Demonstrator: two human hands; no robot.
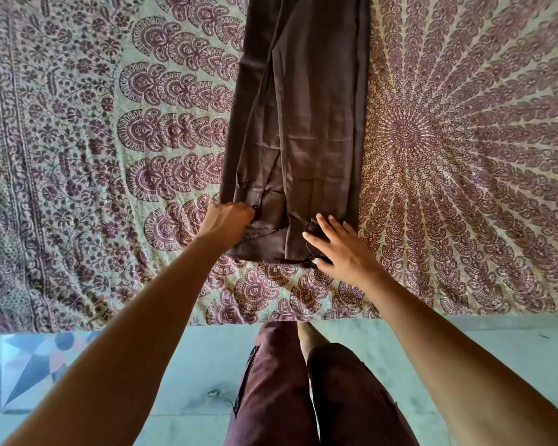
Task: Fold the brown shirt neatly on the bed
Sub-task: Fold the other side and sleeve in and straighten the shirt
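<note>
On the bed [110,130], over a paisley-printed cover: one brown shirt [306,123], laid lengthwise. It runs straight away from the person, from just inside the bed's near edge to beyond the top of the view.

Condition: both sides are turned in, making a long narrow strip. A sleeve lies folded down the left half, its cuff and a dark button [254,207] at the near end. The left side shows creases; the right edge is fairly straight.

Left hand [226,222]: at the shirt's near left corner, fingers curled in on the cloth beside the cuff, apparently pinching it. The fingertips are hidden, so how much cloth they hold cannot be told.

Right hand [342,249]: at the near right corner, fingers straight and spread, lying flat on the cloth and holding nothing.

Progress, by judgement: the lengthwise folds look done. The crosswise folds remain, bringing the near end up over the far part, followed by smoothing. Roughly halfway.

Also present: pale floor [190,365] below the bed's edge.
</note>
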